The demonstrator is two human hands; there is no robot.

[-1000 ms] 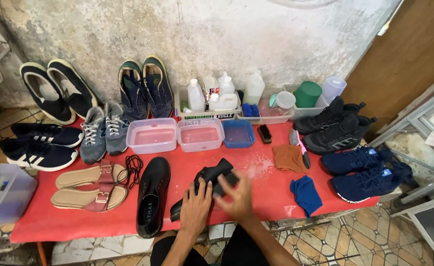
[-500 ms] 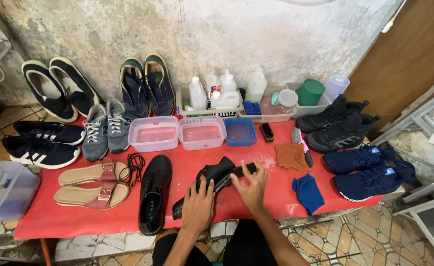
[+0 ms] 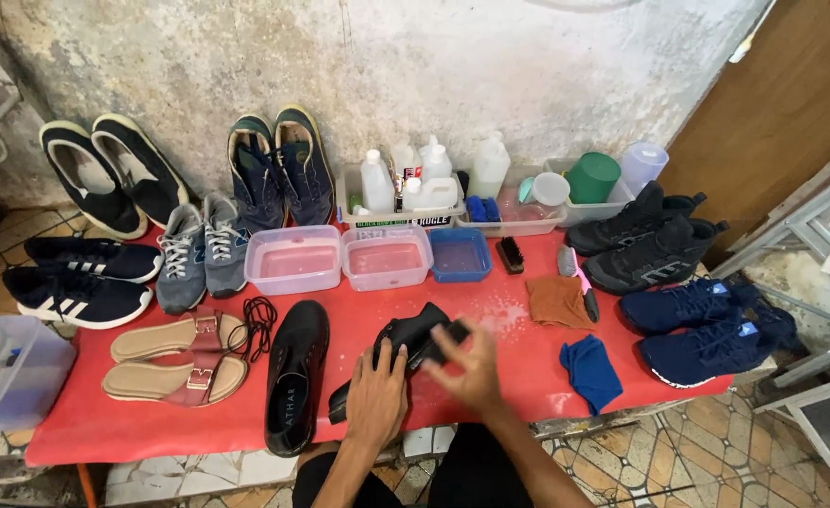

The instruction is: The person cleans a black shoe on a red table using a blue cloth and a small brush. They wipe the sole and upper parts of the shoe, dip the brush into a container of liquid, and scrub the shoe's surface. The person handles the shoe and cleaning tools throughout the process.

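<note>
Nearest to us, our left hand lies flat and spread over the black shoe, pressing it down on the red table near the front edge. Our right hand is beside it, fingers curled around a dark brush that touches the shoe's upper; the hand is blurred, so we cannot tell how tight the grip is.

Just left of the shoe lies its black partner, then black laces and a pair of tan sandals. To the right we see a blue cloth, a brown cloth and navy sneakers.

Further back stand two clear tubs of water and a small blue tub, with a second brush beside it. Against the wall are trays of white bottles, a green cup and more sneakers.
</note>
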